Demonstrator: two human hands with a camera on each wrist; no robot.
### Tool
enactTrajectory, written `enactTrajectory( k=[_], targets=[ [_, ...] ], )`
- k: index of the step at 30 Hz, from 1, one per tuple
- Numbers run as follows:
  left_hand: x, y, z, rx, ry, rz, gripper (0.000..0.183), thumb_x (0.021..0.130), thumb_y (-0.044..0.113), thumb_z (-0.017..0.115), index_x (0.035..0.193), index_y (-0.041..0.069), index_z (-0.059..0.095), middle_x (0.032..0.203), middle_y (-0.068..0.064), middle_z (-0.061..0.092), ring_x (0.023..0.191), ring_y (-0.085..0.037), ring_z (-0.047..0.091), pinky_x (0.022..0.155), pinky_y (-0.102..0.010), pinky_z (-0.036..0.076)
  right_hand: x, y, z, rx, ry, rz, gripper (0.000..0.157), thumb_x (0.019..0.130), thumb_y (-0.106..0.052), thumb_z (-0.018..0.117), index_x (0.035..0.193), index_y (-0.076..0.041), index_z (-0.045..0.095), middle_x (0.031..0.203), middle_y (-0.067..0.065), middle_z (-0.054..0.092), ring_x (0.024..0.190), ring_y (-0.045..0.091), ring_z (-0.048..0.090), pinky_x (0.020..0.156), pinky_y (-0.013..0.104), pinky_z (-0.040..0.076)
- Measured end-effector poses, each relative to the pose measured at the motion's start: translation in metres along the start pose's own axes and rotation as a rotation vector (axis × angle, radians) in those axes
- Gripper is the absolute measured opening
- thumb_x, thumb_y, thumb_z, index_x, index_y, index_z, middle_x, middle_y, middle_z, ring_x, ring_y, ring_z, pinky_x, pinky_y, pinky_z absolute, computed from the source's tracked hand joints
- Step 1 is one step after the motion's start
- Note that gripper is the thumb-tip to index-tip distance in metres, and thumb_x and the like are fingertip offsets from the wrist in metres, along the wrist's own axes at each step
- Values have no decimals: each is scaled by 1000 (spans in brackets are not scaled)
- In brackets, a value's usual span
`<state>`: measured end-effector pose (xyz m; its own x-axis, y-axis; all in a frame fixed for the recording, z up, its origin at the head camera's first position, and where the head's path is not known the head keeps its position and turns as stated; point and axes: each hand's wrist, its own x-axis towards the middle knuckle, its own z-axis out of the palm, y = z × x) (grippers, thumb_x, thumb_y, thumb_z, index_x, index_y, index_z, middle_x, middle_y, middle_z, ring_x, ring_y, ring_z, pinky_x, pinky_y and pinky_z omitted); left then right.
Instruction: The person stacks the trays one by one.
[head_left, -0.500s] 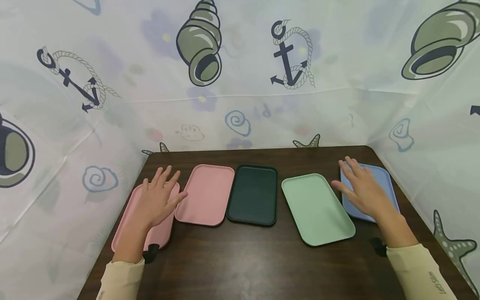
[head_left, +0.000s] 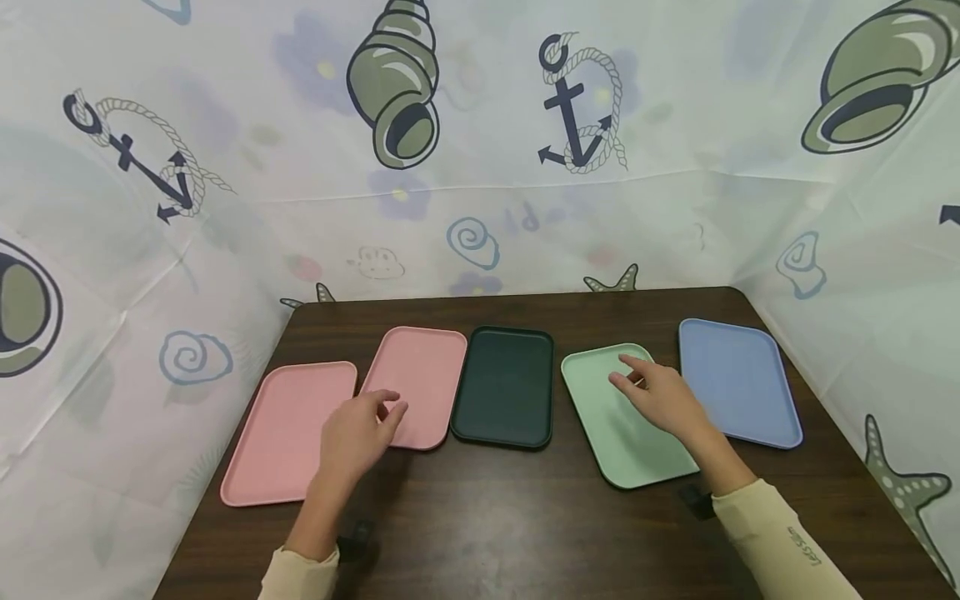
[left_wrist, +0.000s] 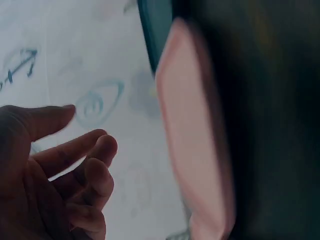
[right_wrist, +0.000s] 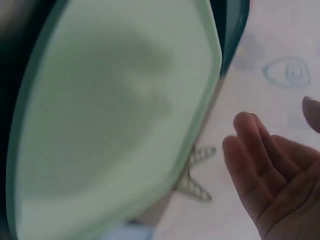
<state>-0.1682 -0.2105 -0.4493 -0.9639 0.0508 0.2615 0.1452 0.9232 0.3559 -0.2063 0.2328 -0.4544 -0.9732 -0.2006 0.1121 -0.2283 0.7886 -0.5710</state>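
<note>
My left hand [head_left: 356, 442] hovers over the near left corner of the second pink tray [head_left: 427, 371], holding nothing. Its fingers bend loosely and the thumb stays apart from them, as the left wrist view shows. The first pink tray [head_left: 281, 437] lies to its left. Above the light green tray [head_left: 626, 454] is my right hand [head_left: 667, 404], also holding nothing. In the right wrist view its fingers [right_wrist: 255, 155] are gently bent, well above that tray. The blue tray [head_left: 738, 383] lies to its right. Between the hands sits a dark green tray [head_left: 504, 387].
The trays form a row across a dark brown wooden table [head_left: 480, 533]. Behind and beside the table hangs a white cloth [head_left: 315, 233] printed with shells, anchors and starfish. Dark straps or devices [head_left: 697, 502] are at both wrists.
Both hands have moved inward: the left off the first pink tray towards the second, the right from the blue tray to over the light green one. Their spread fingers have bent. The trays stay put.
</note>
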Motion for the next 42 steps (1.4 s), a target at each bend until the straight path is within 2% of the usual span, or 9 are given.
enactTrajectory(
  k=[3,8,12,15,20,25,31,34,42],
  targets=[
    [-12,18,19,-52,-40,-52,20,87,36,67,95,20,75,65,7,61,54,-10,49,48,-29,39,6,-9,18,97,-42,42,53,96,-39,55,133,-1,54,91,11,71,71,18,67,57,32,49],
    [-26,40,44,-104,-97,-119,16,86,35,67,90,22,76,63,11,60,55,-7,50,48,-28,40,12,-20,43,229,-106,135,46,95,-32,58,129,-2,57,81,10,70,67,21,67,53,30,50],
    [-33,49,56,-113,-105,-176,17,85,35,69,88,21,78,68,9,66,55,-7,53,48,-30,42,17,-28,58,257,-124,172,40,94,-30,58,124,-2,62,75,10,69,61,22,65,50,30,49],
    [-34,52,61,-105,-106,-207,18,84,36,69,88,21,78,76,7,71,61,-10,60,51,-35,46,20,-34,67,261,-129,198,35,93,-28,60,117,-3,66,69,11,68,55,21,64,47,30,48],
    [-34,55,68,-91,-128,-212,21,85,38,68,89,21,78,87,2,73,77,-21,68,61,-44,50,24,-42,80,208,-142,238,29,91,-26,63,109,-4,70,60,6,66,48,15,60,46,29,47],
    [-31,57,74,-79,-120,-214,23,85,39,67,89,20,79,87,0,73,78,-23,68,62,-44,51,25,-51,88,109,-157,246,29,90,-28,66,104,-3,71,54,0,63,45,13,59,48,29,47],
    [-24,58,81,-59,-93,-194,29,86,38,68,94,12,78,90,-7,73,79,-28,68,63,-45,53,27,-55,97,-17,-153,226,22,87,-30,68,75,-11,70,44,-5,56,43,12,56,46,29,42],
    [-19,58,85,-45,-80,-196,30,86,37,67,93,10,77,90,-9,73,79,-29,68,63,-45,53,28,-55,99,-34,-132,223,25,86,-27,68,64,-14,65,41,-5,54,43,12,55,44,30,40],
    [-14,58,89,-81,-51,-214,23,83,34,70,85,12,77,83,-6,72,75,-27,67,59,-43,51,30,-53,101,-24,-113,209,31,85,-17,64,56,-12,55,41,-7,53,42,10,55,44,27,38]
  ],
)
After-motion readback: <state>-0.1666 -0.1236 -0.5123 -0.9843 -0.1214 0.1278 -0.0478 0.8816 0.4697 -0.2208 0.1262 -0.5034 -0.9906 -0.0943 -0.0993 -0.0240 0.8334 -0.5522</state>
